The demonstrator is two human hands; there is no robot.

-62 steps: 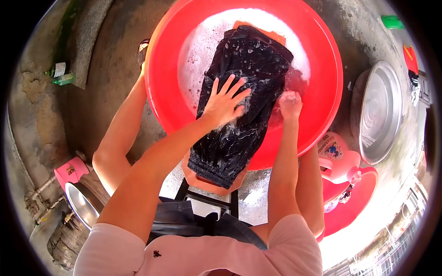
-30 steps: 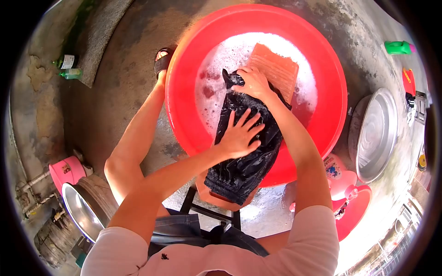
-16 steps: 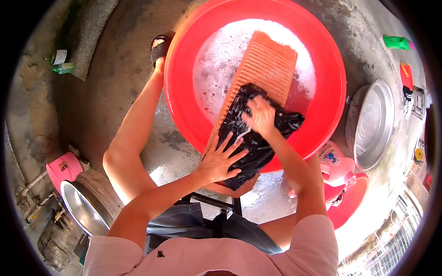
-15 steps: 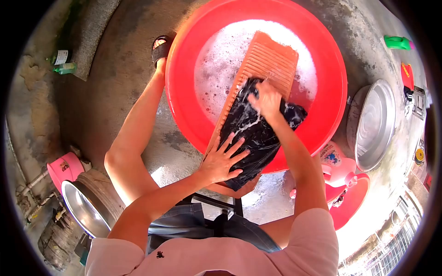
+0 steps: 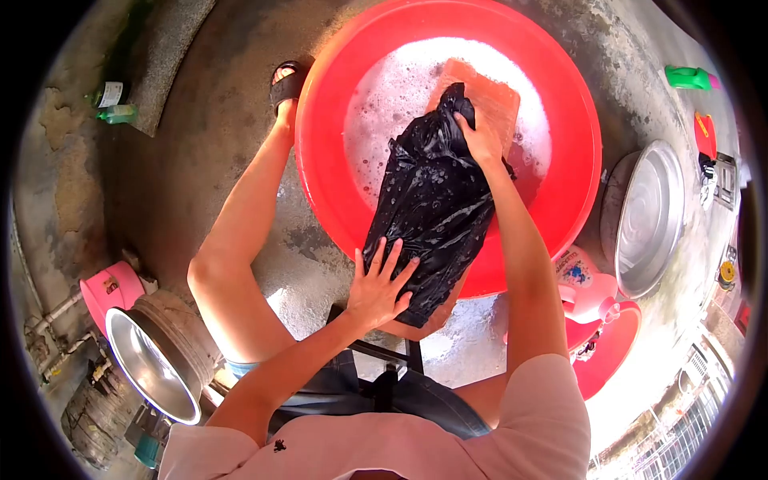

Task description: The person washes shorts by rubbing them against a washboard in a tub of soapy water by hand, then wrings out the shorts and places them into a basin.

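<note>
your right hand [image 5: 480, 142] pinches the bunched far end of the black garment [image 5: 436, 204], thumb against the cloth – its other fingers are mostly hidden. your left hand [image 5: 374, 296] lies spread on the garment's near end, by its left edge. the wet cloth lies along the orange washboard [image 5: 494, 94], which slopes out of foamy water [image 5: 376, 108] over the near rim of the red tub [image 5: 324, 172] – a pink bottle [image 5: 596, 290] is just outside, at right.

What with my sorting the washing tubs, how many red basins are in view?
2: the large basin holding suds, and a smaller basin at lower right, partly hidden by a pink jug. Others may be hidden.
</note>
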